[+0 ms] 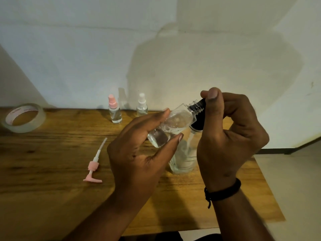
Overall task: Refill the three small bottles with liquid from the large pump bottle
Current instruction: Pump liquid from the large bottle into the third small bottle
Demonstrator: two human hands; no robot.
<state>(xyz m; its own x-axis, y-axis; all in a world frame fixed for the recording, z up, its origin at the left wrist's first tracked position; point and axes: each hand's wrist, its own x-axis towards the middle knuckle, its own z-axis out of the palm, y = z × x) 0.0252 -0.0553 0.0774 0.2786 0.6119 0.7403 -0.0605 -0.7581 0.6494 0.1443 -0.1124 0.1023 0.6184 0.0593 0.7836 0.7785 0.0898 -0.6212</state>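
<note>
Currently my left hand [139, 145] holds the third small bottle [173, 124] tilted, fingertips and thumb curled round its lower body, neck aimed up toward my right hand [231, 129], whose fingers pinch the black cap [201, 104] just off the threads (whether going on or coming off, I cannot tell). I keep it above the large bottle [184, 159], probably so drips fall in. Its pink pump [94, 164] lies aside on the table [52, 153]; the pink-topped bottle [115, 110] and white-topped bottle [142, 106] stand capped by the wall.

Both hands [139, 145] [231, 129] raised, fingers curled.
</note>
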